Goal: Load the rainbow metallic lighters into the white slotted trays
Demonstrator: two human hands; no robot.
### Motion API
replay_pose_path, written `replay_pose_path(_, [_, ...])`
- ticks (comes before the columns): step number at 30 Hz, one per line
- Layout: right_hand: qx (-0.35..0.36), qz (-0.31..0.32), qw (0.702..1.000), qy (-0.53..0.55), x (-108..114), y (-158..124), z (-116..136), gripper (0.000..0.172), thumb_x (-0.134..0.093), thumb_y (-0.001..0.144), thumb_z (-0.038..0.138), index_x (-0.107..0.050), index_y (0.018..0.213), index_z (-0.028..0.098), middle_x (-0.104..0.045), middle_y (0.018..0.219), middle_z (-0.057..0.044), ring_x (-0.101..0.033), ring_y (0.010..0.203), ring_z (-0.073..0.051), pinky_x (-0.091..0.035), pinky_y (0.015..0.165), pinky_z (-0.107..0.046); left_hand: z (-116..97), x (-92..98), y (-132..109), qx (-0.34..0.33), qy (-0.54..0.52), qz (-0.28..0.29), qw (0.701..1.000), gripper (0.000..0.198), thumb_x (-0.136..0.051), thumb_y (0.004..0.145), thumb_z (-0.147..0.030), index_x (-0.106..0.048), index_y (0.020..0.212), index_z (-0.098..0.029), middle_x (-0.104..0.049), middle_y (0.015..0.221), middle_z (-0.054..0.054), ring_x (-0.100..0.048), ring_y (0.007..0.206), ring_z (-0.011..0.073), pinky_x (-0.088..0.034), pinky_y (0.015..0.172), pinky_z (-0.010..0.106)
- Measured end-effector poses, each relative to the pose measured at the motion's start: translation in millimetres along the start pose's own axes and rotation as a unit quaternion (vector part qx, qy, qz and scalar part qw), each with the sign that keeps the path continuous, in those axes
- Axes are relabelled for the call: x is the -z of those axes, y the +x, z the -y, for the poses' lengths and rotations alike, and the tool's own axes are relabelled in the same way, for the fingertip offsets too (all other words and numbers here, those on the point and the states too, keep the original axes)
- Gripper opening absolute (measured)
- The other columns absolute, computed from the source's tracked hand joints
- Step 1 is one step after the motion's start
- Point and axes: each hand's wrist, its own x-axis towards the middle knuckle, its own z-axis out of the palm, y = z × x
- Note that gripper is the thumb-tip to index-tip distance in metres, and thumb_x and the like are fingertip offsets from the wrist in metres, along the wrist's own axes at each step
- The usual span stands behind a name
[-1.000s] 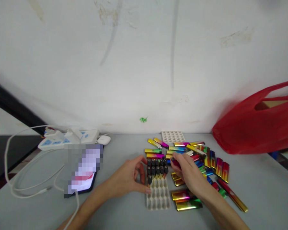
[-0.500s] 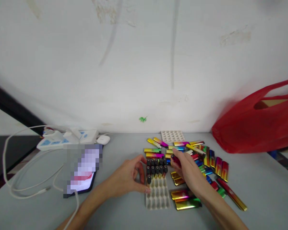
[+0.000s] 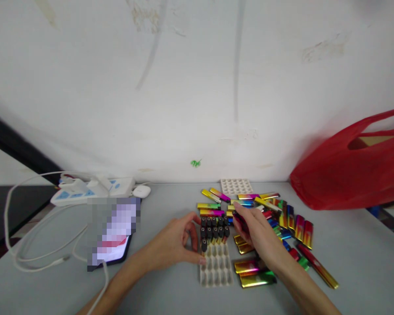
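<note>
A white moulded tray (image 3: 216,267) lies on the grey table, its far rows filled with upright lighters (image 3: 214,227) showing black tops. One more lighter (image 3: 204,245) stands at the left of the third row; the nearer pockets are bare. My left hand (image 3: 180,243) grips the tray along its left side, thumb at the near part and forefinger by the far corner. To the tray's right, my right hand (image 3: 256,229) is closed round a dark red lighter (image 3: 241,221), mostly covered by the fingers. Loose shiny lighters (image 3: 254,279) lie beneath and around that hand.
A second white tray (image 3: 236,186) sits by the wall. On the right stands a red bag (image 3: 348,175). At left are a phone (image 3: 118,236), a power strip (image 3: 95,190), a white charger (image 3: 141,191) and looping white cables (image 3: 39,269), one crossing over my left forearm.
My right hand, with the lighter in it, has shifted very slightly left. The left hand and the tray have stayed put.
</note>
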Motion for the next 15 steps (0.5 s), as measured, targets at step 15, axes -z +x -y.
replay_pose_path(15, [0.039,-0.029,0.998,-0.026,5.2,9.1,-12.4,0.05,-0.062,0.096,0.07,-0.064,0.072,0.026,-0.063,0.071,-0.003,-0.06,0.075,-0.025,-0.049,0.072,-0.035,0.0,0.2,-0.5,-0.006,0.01,0.001,1.0,0.072,-0.105,0.067,-0.038,-0.061,0.122,-0.021,-0.075,0.093,-0.004,-0.056,0.065,0.0099,-0.039,0.058,0.023])
